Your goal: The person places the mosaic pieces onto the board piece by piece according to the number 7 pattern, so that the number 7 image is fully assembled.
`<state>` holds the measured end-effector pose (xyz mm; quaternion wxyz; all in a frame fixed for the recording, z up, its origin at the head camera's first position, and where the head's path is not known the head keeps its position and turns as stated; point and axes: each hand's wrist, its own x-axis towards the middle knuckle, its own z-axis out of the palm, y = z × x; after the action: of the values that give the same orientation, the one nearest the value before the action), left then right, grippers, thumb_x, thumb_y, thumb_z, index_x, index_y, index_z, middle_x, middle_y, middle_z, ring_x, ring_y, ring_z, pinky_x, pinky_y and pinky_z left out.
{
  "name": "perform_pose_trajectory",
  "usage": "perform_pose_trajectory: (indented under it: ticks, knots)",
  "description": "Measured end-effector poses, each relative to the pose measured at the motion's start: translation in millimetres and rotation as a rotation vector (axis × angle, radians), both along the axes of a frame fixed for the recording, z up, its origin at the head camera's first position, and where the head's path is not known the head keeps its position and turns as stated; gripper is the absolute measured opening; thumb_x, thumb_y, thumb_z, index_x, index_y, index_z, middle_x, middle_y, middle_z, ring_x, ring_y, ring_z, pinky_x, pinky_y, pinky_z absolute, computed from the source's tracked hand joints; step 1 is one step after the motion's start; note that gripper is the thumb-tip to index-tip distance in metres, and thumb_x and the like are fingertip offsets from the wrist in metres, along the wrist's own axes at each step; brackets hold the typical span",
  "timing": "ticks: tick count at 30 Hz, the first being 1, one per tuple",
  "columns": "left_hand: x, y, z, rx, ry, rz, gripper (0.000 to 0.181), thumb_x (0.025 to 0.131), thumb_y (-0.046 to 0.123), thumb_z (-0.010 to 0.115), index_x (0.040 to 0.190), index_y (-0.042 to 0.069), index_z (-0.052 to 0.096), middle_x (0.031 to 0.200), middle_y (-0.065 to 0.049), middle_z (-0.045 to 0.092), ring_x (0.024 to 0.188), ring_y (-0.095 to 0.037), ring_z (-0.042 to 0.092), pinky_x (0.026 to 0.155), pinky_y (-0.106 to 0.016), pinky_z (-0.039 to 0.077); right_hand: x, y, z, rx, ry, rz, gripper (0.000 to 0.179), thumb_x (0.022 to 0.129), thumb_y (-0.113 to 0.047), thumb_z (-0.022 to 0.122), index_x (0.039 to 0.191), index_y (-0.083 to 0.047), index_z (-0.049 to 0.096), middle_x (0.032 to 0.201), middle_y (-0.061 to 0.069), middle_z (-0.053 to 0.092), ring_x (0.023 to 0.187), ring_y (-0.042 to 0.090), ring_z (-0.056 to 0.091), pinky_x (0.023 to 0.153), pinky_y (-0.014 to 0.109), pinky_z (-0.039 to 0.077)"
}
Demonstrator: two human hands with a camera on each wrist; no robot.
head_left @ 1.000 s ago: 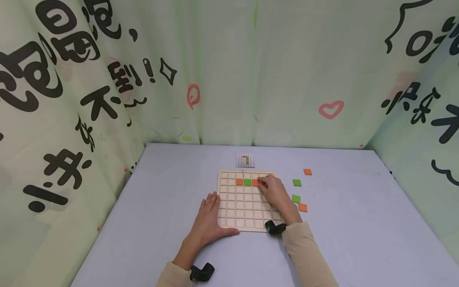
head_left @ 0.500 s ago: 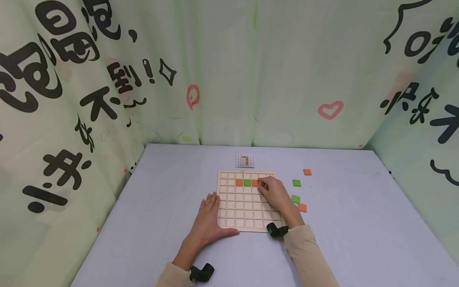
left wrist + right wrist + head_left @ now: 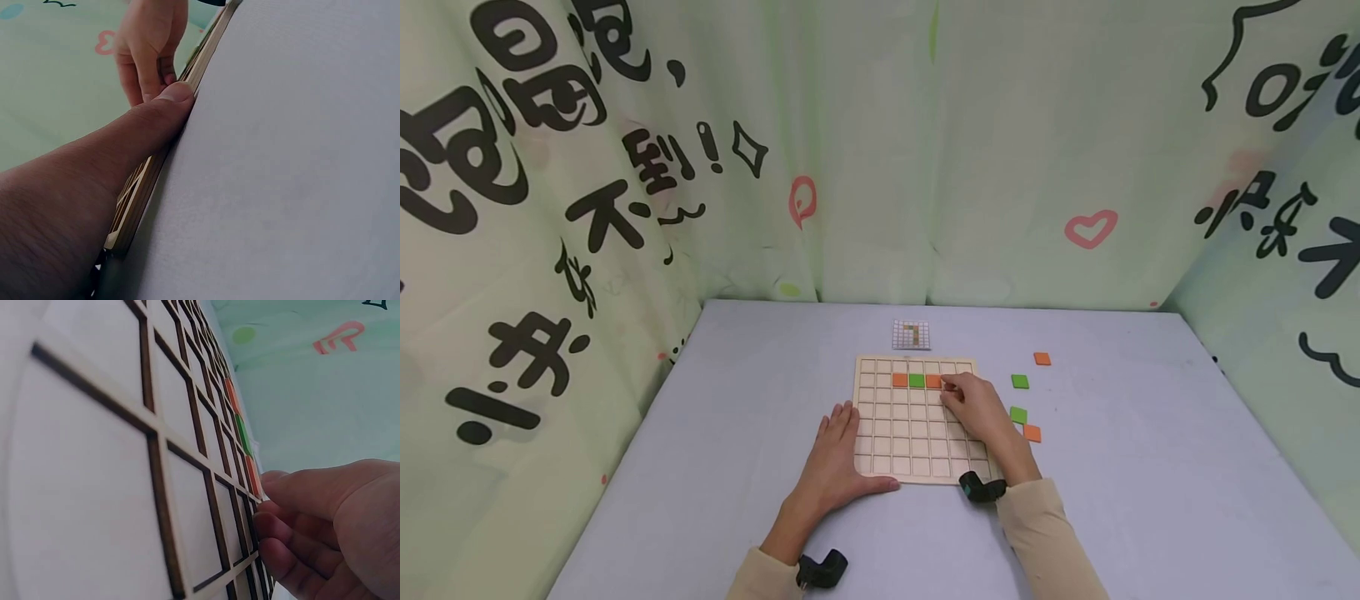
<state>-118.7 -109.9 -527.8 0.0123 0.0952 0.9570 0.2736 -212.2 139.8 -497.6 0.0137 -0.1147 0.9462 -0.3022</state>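
A wooden grid board (image 3: 891,433) lies on the table, with orange, green and orange square tiles in a row in its upper cells. My left hand (image 3: 835,462) braces its near left corner, fingers straight along the left side and thumb along the front edge. In the left wrist view the thumb (image 3: 156,115) presses that edge. My right hand (image 3: 977,408) is over the board's right part, its fingers curled and thumb tip at the right-hand orange tile (image 3: 933,381). In the right wrist view the thumb (image 3: 294,487) meets this tile's end; the index fingertip is hidden.
A small card (image 3: 911,335) with a printed grid and an angled shape lies behind the board. To the right lie loose tiles: an orange one (image 3: 1042,358), a green one (image 3: 1019,382), another green (image 3: 1018,415) and another orange (image 3: 1032,433). A printed curtain (image 3: 872,167) surrounds the table.
My right hand has shifted only slightly, its wrist a little toward me and to the right, with the fingertips still at the orange tile. The left hand and the tiles look unmoved.
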Motion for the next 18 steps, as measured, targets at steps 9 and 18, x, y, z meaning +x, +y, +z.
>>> perform_pose_trajectory:
  ticks: [9, 18]
  knots:
    - [0.0, 0.5, 0.1, -0.003, -0.008, 0.003, 0.128, 0.066, 0.074, 0.076, 0.155, -0.004, 0.028, 0.164, -0.019, 0.027, 0.156, -0.033, 0.017, 0.129, -0.048, 0.016, 2.0, -0.6, 0.4, -0.016, -0.008, -0.015, 0.042, 0.097, -0.018, 0.065, 0.136, -0.002, 0.061, 0.117, 0.014, 0.069, 0.095, 0.023, 0.061, 0.089, 0.044, 0.056]
    - [-0.1, 0.4, 0.7, -0.005, -0.005, 0.003, 0.127, 0.067, 0.073, 0.077, 0.155, -0.005, 0.028, 0.164, -0.019, 0.027, 0.156, -0.033, 0.018, 0.129, -0.049, 0.016, 1.6, -1.4, 3.8, -0.024, -0.025, -0.01, 0.042, 0.097, -0.02, 0.067, 0.134, -0.002, 0.062, 0.117, 0.014, 0.069, 0.097, 0.023, 0.063, 0.089, 0.044, 0.056]
